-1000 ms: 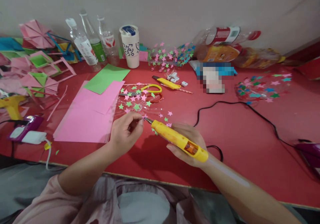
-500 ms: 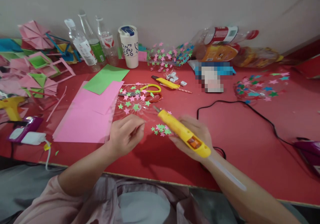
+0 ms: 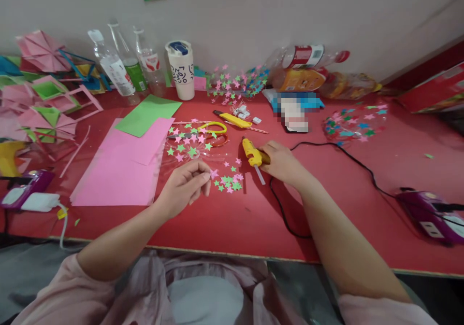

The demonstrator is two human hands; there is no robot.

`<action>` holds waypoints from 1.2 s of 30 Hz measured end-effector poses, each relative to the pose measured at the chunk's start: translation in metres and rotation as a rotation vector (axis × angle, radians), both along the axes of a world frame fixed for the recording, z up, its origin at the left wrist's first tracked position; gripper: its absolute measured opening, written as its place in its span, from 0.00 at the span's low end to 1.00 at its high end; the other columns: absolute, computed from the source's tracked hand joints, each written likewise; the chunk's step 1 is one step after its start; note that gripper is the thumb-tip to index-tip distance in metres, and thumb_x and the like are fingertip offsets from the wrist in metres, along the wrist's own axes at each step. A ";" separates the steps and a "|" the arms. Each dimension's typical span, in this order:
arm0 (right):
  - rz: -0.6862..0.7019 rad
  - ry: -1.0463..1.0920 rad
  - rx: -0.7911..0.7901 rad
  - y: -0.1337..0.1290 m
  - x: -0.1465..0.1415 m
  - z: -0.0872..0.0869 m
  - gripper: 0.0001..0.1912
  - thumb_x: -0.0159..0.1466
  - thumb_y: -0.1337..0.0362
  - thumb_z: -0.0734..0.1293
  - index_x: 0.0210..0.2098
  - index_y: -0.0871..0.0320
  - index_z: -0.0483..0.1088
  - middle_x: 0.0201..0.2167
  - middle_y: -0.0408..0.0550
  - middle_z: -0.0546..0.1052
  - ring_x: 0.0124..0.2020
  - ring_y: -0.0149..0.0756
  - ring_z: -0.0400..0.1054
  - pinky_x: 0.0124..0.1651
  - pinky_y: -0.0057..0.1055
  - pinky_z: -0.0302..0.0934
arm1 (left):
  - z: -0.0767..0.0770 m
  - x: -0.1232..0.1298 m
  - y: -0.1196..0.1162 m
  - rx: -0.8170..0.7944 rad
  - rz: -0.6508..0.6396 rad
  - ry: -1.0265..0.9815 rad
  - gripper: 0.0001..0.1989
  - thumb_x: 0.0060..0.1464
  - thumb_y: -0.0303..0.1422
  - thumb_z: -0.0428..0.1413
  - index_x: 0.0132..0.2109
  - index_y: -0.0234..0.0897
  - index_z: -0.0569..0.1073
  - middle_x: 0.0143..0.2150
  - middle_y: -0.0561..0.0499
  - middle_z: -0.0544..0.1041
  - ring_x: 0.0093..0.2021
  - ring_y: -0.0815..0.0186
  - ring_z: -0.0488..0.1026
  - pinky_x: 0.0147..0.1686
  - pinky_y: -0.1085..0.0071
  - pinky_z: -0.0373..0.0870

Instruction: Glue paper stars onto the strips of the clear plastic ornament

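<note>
Right hand [image 3: 281, 162]: fingers curled around the handle of a yellow plastic glue gun [image 3: 251, 152], its nozzle directed away from the body; whether the gun rests on the surface cannot be told. Left hand [image 3: 186, 185]: thumb and index finger nearly closed, apparently pinching a small pink paper star [image 3: 214, 174], other fingers loosely bent.

The work surface is a red table [image 3: 224, 233]. On its left part lie flat pink rectangular paper sheets [image 3: 116, 170], partly covered by a green paper sheet [image 3: 148, 115]. Just beyond the left hand sits a clear plastic piece [image 3: 197, 156] dotted with green and pink stars. Between the hands lies a loose group of small green and pink paper stars [image 3: 230, 183].

Step in hand, as judged: parking the glue gun while the star is kept ready. Next move calls for steady fingertip control at the star's edge and clearance from the nozzle.
</note>
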State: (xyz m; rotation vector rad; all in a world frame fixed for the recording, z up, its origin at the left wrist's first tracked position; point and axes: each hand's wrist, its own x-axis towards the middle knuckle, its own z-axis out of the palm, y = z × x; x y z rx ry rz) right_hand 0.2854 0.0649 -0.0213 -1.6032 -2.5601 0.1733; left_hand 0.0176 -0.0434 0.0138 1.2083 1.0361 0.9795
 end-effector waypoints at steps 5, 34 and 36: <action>0.109 0.140 0.330 -0.023 -0.018 0.021 0.13 0.57 0.67 0.65 0.42 0.59 0.68 0.44 0.56 0.72 0.46 0.48 0.66 0.47 0.45 0.59 | 0.004 0.002 0.002 -0.098 -0.078 -0.061 0.05 0.53 0.33 0.51 0.32 0.36 0.64 0.18 0.59 0.69 0.10 0.81 0.54 0.11 0.81 0.46; 0.575 0.426 0.428 -0.045 -0.097 0.063 0.06 0.63 0.68 0.62 0.31 0.56 0.69 0.28 0.44 0.71 0.30 0.32 0.61 0.36 0.31 0.56 | -0.011 -0.015 0.001 0.718 0.315 1.100 0.12 0.58 0.33 0.50 0.46 0.36 0.73 0.22 0.55 0.73 0.22 0.72 0.67 0.23 0.74 0.56; 0.590 0.421 0.414 -0.042 -0.099 0.058 0.06 0.63 0.68 0.62 0.31 0.56 0.69 0.27 0.44 0.71 0.30 0.32 0.60 0.36 0.31 0.56 | -0.015 -0.013 0.002 0.781 0.335 1.168 0.12 0.58 0.34 0.49 0.46 0.35 0.72 0.22 0.55 0.74 0.21 0.72 0.68 0.21 0.74 0.55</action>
